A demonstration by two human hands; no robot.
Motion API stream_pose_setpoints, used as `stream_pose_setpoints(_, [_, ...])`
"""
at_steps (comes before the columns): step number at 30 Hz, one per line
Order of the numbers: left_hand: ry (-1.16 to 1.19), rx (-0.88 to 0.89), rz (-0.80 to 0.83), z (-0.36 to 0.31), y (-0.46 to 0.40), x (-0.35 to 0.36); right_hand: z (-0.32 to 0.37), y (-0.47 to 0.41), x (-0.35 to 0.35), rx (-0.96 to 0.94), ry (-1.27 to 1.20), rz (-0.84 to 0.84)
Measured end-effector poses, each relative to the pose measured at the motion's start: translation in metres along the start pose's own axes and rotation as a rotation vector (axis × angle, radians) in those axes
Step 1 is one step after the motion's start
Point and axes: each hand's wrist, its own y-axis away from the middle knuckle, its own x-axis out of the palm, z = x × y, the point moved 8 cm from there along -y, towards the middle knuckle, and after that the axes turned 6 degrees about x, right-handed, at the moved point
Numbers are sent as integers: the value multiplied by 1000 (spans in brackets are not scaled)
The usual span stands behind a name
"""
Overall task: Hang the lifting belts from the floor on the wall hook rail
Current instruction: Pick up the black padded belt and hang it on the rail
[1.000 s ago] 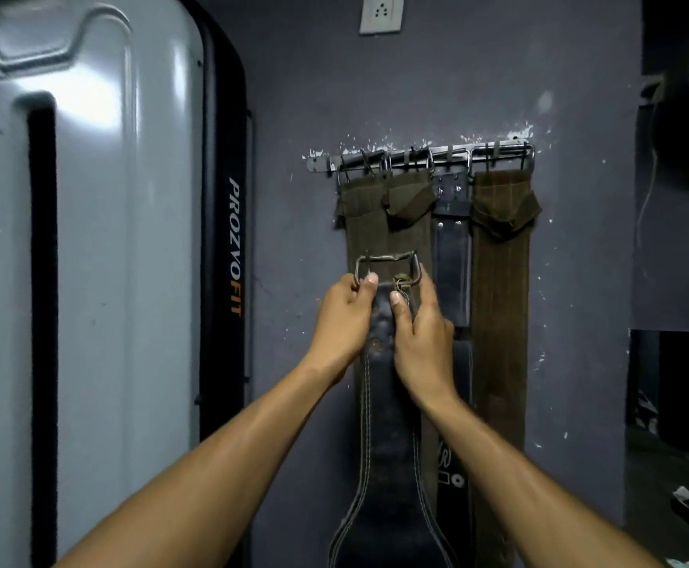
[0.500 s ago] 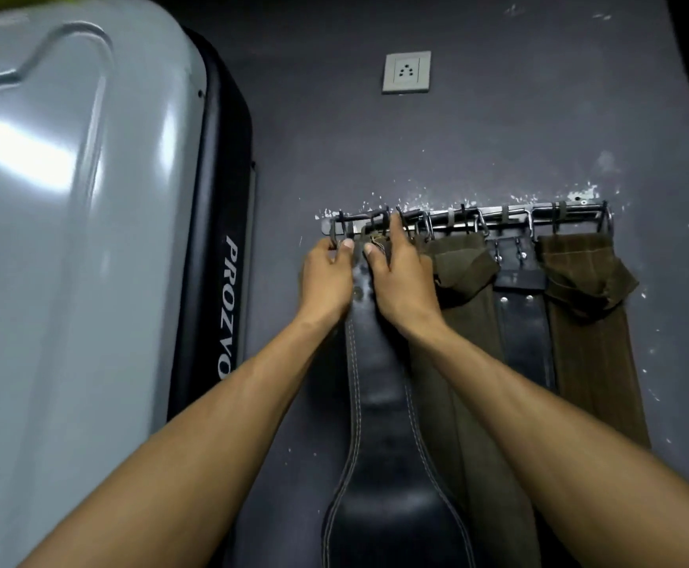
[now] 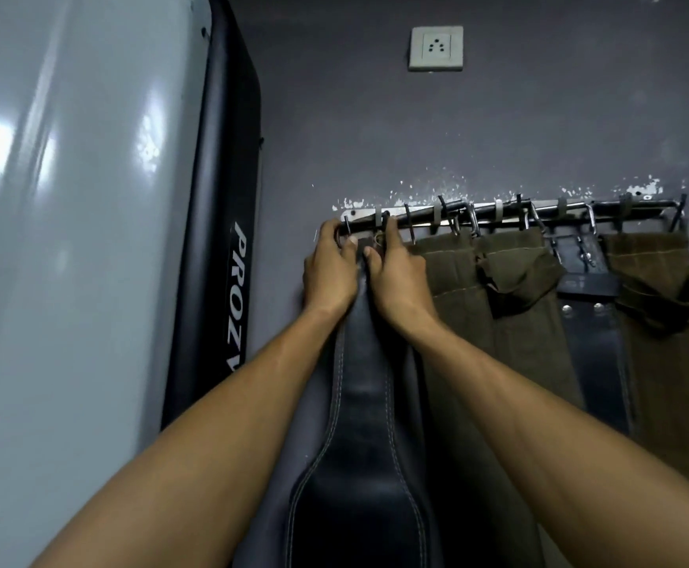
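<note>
In the head view, your left hand [image 3: 330, 272] and right hand [image 3: 396, 272] both close their fingers on the top of the black belt [image 3: 365, 403], pressed against the left end of the hook rail [image 3: 498, 217].

L hand [image 3: 329, 269] raised, fingers [image 3: 342, 243] curled | R hand [image 3: 397, 272] alongside, touching, pinching | both forearms extended

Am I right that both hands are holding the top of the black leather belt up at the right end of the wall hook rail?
Not quite: the head view shows both the left hand and right hand holding the black leather belt at the left end of the wall hook rail.
</note>
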Motion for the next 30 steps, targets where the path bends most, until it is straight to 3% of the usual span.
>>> stream_pose_setpoints(4, [122, -54, -74, 3, 31, -7, -24, 54, -9, -3, -171, -98])
stream_pose_setpoints(8, [42, -199, 62, 39, 106, 0, -59, 101, -17, 80, -203, -183])
stream_pose_setpoints(12, [-6, -221, 159, 58, 151, 3, -82, 130, 12, 192, -134, -1])
stream_pose_setpoints(18, [108, -268, 181, 46, 157, 6, -78, 139, 0, 172, -274, -47])
stream_pose_setpoints(24, [194, -346, 417, 71, 239, -5, -128, 210, -7, 304, -145, 318])
stream_pose_setpoints(27, [414, -468, 317, 83, 284, -16, -143, 244, -17, 378, -311, 262])
stream_pose_setpoints(30, [478, -498, 227, 72, 284, -23, -139, 247, -19, 411, -426, 223])
